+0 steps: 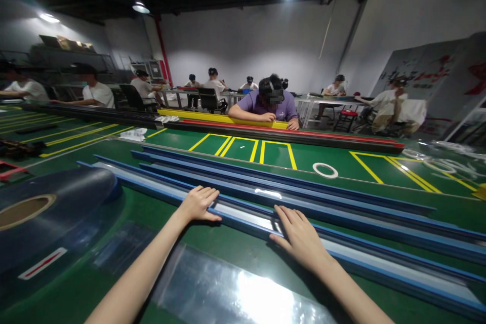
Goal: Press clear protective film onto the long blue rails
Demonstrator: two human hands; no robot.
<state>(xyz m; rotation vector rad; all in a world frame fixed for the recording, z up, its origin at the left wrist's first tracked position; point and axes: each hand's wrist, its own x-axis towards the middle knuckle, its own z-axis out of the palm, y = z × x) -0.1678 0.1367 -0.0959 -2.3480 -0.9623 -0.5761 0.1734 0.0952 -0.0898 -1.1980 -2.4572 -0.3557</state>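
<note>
A long blue channel strip [243,216] with a pale inner face lies slantwise across the green table in front of me. My left hand [199,204] straddles it, fingers over the far side and thumb along the near edge. Farther right, my right hand [299,235] spans the same strip, its thumb at the near edge and fingers reaching across. A small shiny clear patch shows beside the right fingers. Below my hands, a clear plastic sheet [205,283] lies flat and reflects the light.
More blue channel strips [341,205] lie just beyond. At left rests a large roll of clear film [81,192]. A white ring [316,169] lies on the table. Across it, a person in purple [246,104] leans over yellow and red-black strips [322,136]; several others sit behind.
</note>
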